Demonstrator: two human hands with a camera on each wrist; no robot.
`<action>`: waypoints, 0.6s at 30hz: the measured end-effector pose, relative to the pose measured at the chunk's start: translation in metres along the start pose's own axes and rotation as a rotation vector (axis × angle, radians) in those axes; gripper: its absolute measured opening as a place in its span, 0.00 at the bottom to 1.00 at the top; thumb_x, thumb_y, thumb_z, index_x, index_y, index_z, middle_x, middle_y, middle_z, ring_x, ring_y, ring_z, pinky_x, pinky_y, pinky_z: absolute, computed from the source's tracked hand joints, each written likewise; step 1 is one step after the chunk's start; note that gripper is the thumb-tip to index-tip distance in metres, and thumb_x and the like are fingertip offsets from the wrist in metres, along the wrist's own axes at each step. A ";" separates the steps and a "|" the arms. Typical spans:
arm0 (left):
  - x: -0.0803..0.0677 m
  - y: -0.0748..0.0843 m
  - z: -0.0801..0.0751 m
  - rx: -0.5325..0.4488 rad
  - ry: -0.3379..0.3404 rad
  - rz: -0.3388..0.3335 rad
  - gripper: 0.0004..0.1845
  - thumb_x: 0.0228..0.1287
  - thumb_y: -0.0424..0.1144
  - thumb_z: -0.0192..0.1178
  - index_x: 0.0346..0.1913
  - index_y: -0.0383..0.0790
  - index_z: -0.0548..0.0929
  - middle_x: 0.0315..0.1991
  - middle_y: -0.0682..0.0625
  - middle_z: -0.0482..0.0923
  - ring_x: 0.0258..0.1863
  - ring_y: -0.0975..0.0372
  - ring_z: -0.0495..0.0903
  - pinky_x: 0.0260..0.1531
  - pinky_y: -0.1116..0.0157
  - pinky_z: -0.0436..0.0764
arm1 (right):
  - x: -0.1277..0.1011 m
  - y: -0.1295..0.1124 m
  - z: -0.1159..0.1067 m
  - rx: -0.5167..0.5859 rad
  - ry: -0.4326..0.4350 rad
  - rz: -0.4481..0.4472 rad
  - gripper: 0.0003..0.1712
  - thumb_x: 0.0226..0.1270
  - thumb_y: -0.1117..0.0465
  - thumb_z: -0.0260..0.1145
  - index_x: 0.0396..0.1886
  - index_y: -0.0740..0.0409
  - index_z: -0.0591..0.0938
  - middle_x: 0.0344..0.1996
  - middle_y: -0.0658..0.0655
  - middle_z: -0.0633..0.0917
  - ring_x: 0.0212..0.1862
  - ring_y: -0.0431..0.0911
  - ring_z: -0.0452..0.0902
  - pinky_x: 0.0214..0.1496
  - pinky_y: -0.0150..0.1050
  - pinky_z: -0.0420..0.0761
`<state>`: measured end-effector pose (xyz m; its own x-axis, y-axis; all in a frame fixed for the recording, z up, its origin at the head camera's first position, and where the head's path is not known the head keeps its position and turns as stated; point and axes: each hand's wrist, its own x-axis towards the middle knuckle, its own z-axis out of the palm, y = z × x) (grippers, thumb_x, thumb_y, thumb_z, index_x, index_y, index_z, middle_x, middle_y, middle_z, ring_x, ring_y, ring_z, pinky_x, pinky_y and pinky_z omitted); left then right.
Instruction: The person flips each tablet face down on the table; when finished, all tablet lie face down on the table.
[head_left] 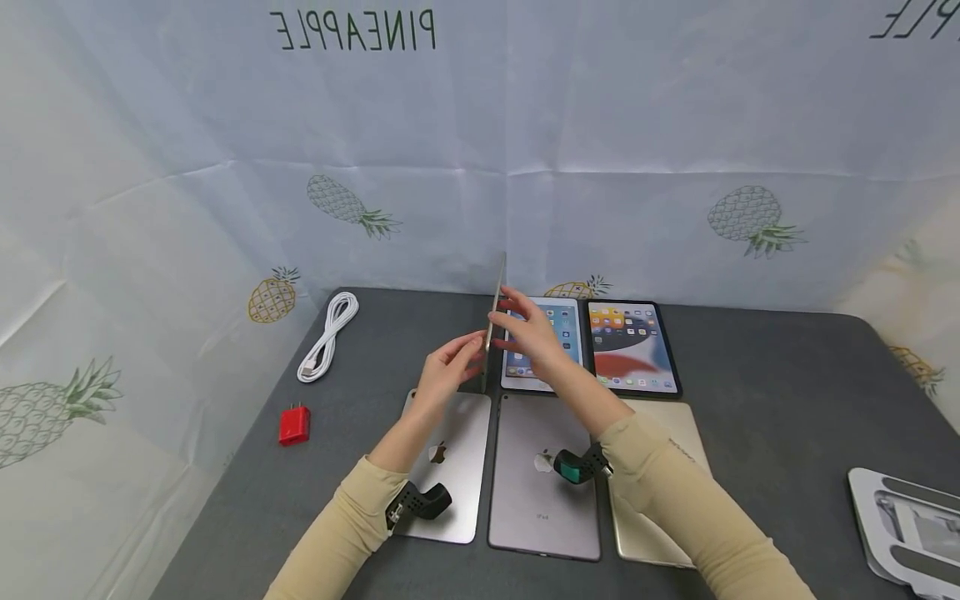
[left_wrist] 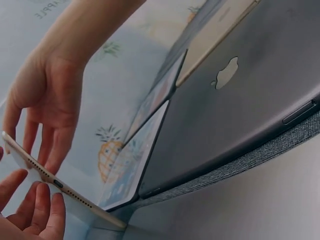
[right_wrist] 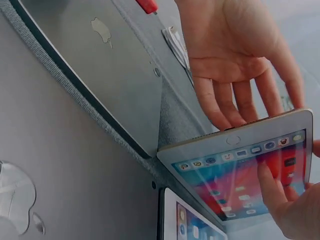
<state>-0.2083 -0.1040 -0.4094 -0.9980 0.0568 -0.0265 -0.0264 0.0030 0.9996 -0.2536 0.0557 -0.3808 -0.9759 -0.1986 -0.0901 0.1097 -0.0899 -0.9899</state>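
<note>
A tablet (head_left: 494, 310) with a white front and gold edge is held nearly upright, edge-on in the head view. Its lit home screen (right_wrist: 250, 187) and round home button show in the right wrist view. My left hand (head_left: 444, 373) pinches the near end, fingers along the back. With my right hand (head_left: 531, 335) I grip it from the screen side. Below it, a silver tablet (head_left: 465, 467) and a grey tablet (head_left: 525, 517) lie face down. A white tablet (head_left: 542, 385) and a black-framed tablet (head_left: 633, 367) lie screen up to the right.
A gold tablet (head_left: 633, 533) lies face down, partly under my right forearm. To the left are a coiled white cable (head_left: 328, 337) and a red charger plug (head_left: 294, 425). A silver folding stand (head_left: 907, 525) sits at the right edge. A pineapple-print cloth (head_left: 600, 125) hangs behind.
</note>
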 end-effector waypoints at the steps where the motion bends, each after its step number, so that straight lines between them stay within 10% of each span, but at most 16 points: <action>1: 0.000 -0.001 0.000 0.006 -0.006 -0.004 0.20 0.71 0.47 0.57 0.59 0.41 0.81 0.56 0.46 0.79 0.51 0.56 0.79 0.51 0.58 0.80 | -0.001 0.000 -0.001 0.001 -0.002 0.001 0.36 0.71 0.60 0.62 0.75 0.48 0.62 0.70 0.58 0.65 0.66 0.55 0.68 0.54 0.49 0.80; 18: 0.002 -0.019 -0.004 0.358 -0.150 -0.055 0.22 0.72 0.44 0.56 0.65 0.42 0.76 0.60 0.47 0.77 0.59 0.54 0.75 0.56 0.54 0.76 | -0.010 -0.001 -0.022 -0.024 0.009 0.007 0.35 0.72 0.63 0.60 0.76 0.48 0.61 0.68 0.60 0.67 0.64 0.57 0.69 0.50 0.48 0.82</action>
<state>-0.2103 -0.1079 -0.4287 -0.9755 0.1923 -0.1068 -0.0319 0.3566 0.9337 -0.2478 0.0795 -0.3812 -0.9768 -0.1904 -0.0980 0.1121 -0.0650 -0.9916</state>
